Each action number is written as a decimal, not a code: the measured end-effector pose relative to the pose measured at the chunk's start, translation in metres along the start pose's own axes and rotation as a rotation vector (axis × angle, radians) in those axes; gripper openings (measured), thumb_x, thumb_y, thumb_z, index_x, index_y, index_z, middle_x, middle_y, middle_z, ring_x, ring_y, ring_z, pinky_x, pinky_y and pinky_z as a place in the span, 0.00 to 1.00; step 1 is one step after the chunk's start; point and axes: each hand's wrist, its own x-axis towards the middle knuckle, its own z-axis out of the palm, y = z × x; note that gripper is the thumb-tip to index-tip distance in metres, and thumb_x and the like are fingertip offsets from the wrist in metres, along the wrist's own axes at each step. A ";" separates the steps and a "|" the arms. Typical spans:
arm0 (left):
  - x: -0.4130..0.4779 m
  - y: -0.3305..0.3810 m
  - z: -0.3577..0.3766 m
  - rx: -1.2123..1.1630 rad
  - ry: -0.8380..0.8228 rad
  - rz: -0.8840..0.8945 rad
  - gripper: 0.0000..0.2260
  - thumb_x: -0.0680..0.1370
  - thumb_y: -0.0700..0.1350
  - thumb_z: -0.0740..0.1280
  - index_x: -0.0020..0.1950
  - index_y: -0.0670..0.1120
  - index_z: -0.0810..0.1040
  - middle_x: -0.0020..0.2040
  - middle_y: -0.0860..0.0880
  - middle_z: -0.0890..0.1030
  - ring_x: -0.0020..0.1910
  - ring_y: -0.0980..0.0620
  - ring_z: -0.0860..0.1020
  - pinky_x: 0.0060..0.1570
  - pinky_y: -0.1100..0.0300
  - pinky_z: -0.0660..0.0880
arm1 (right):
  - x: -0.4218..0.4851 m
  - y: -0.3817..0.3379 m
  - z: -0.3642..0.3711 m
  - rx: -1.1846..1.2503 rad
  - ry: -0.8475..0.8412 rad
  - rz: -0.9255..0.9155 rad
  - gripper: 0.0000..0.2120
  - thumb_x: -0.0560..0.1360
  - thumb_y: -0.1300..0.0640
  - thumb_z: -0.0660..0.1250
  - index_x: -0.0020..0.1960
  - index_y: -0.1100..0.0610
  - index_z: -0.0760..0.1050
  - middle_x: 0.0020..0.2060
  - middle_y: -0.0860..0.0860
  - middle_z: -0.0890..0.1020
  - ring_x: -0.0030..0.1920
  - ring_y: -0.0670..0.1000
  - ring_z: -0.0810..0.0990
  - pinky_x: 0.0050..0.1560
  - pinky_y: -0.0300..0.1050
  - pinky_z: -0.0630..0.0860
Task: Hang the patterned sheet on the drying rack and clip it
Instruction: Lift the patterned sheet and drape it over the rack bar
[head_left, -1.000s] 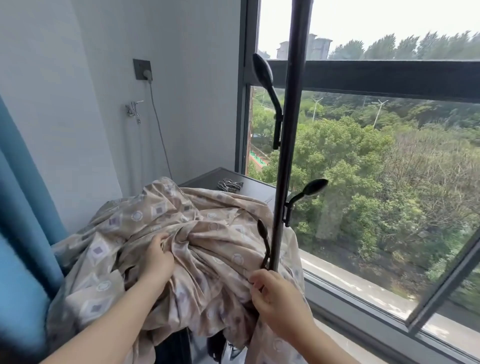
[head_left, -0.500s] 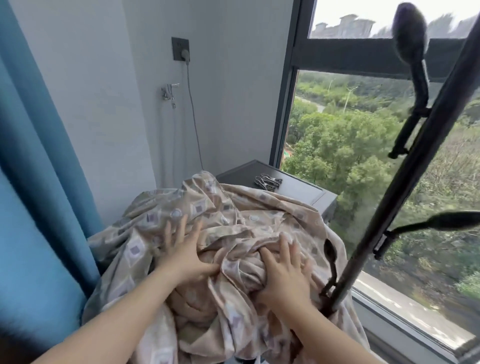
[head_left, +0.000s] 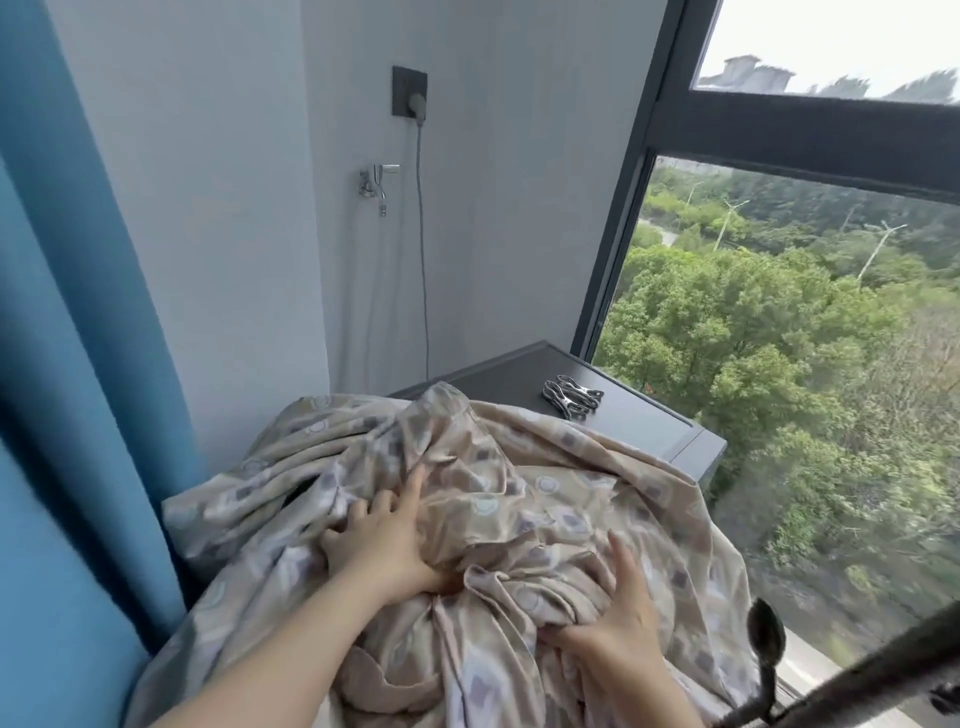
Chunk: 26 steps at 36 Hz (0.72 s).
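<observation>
Across the lower middle of the frame, the patterned sheet (head_left: 519, 499) was heaped in crumpled folds between the blue curtain (head_left: 78, 364) at the left and the window (head_left: 779, 338) at the right. What bore it from beneath was hidden. It was pressed down by both hands, probably so that the bunched cloth could be spread. The left hand (head_left: 379, 535) was laid flat with fingers splayed, and the right hand (head_left: 618, 618) flat too, thumb stretched aside, nothing pinched. The rack's dark pole (head_left: 857, 673) was seen crossing the lower right corner, just beside the cloth's edge. Metal clips (head_left: 571, 397) were kept on the grey cabinet (head_left: 649, 431) behind, handy for clipping, judged not yet begun.
</observation>
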 end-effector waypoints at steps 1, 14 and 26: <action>-0.001 0.000 0.001 -0.013 0.010 -0.008 0.54 0.62 0.66 0.70 0.73 0.60 0.34 0.73 0.50 0.58 0.71 0.45 0.58 0.62 0.43 0.63 | 0.001 -0.003 -0.002 -0.019 -0.005 0.003 0.60 0.41 0.46 0.75 0.72 0.43 0.56 0.71 0.51 0.64 0.70 0.52 0.64 0.70 0.54 0.63; -0.016 0.012 0.015 -0.229 0.252 -0.066 0.09 0.76 0.49 0.58 0.52 0.54 0.76 0.52 0.52 0.81 0.55 0.47 0.76 0.46 0.56 0.64 | 0.003 -0.018 -0.011 -0.026 -0.163 0.081 0.13 0.53 0.49 0.75 0.36 0.44 0.77 0.35 0.39 0.82 0.43 0.42 0.80 0.36 0.27 0.69; -0.069 0.016 -0.063 -1.337 0.645 0.044 0.06 0.76 0.41 0.65 0.52 0.43 0.78 0.41 0.55 0.77 0.47 0.49 0.78 0.35 0.71 0.70 | -0.041 -0.110 -0.002 0.556 0.100 -0.092 0.17 0.55 0.64 0.65 0.41 0.50 0.78 0.36 0.50 0.84 0.41 0.55 0.82 0.47 0.55 0.79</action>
